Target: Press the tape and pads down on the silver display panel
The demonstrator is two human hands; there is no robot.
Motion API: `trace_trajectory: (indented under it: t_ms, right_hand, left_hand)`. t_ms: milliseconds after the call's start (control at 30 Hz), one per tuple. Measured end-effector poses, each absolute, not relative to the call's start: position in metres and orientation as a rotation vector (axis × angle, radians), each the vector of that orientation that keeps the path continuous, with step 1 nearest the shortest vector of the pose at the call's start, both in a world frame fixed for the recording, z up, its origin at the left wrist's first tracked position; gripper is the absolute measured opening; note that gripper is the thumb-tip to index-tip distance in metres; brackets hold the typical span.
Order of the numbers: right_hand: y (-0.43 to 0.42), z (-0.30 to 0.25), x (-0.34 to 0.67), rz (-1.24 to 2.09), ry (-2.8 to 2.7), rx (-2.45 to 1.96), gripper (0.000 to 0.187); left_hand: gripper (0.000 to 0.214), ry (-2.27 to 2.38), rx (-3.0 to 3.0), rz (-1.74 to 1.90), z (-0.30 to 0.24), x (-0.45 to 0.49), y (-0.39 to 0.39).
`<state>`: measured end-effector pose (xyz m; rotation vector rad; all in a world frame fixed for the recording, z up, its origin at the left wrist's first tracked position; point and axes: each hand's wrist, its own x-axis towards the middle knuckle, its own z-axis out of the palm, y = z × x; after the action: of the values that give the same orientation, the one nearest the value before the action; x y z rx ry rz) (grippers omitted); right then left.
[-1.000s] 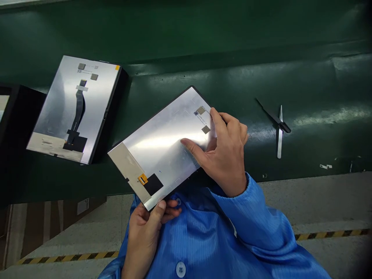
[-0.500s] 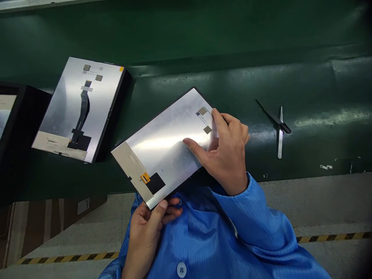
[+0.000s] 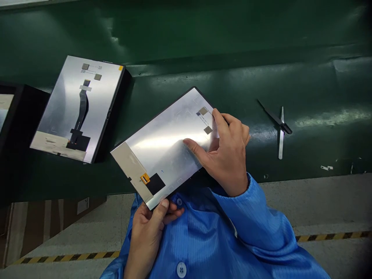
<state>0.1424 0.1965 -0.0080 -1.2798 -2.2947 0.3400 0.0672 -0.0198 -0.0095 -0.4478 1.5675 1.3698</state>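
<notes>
A flat display panel point(image 3: 162, 143) with a shiny silver back is held tilted over the front of the bench. At its lower left end are a beige strip, an orange connector point(image 3: 144, 178) and a black square patch point(image 3: 155, 183). My left hand point(image 3: 152, 228) pinches the panel's bottom corner, thumb on the edge and the other fingers partly hidden. Across the right end lies my right hand point(image 3: 228, 155), its thumb resting on the silver back and its fingers gripping the upper right edge, next to two small grey pads.
Another silver-backed panel point(image 3: 100, 100) with a black ribbon cable point(image 3: 83, 110) tops a dark stack at left. A dark box point(image 3: 23, 116) sits beyond it. Tweezers point(image 3: 281, 143) and a black thin-tipped tool point(image 3: 274, 117) cross on the green bench mat point(image 3: 247, 81), near small white bits point(image 3: 326, 167).
Both hands keep their hold on the panel, which stays almost still. My left hand's fingers have shifted very slightly at the corner; the view has moved a little.
</notes>
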Motion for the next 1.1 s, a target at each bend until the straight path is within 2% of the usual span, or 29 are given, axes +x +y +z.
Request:
trace_trajectory:
  t_ms: [400, 600, 1100]
  right_hand:
    - [0.1963, -0.009, 0.1422, 0.339, -2.279, -1.289, 0.092]
    - [0.1967, -0.0092, 0.1433, 0.366, -2.278, -1.275, 0.089]
    - [0.1966, -0.0091, 0.1431, 0.355, -2.28, -1.275, 0.089]
  left_hand:
    - [0.048, 1.527, -0.438, 1.404, -0.0088, 0.068, -0.0141]
    - [0.052, 1.578, -0.428, 1.378, -0.0104, 0.0663, -0.0208]
    - [0.042, 1.524, -0.4, 1.4, -0.005, 0.0686, -0.0144]
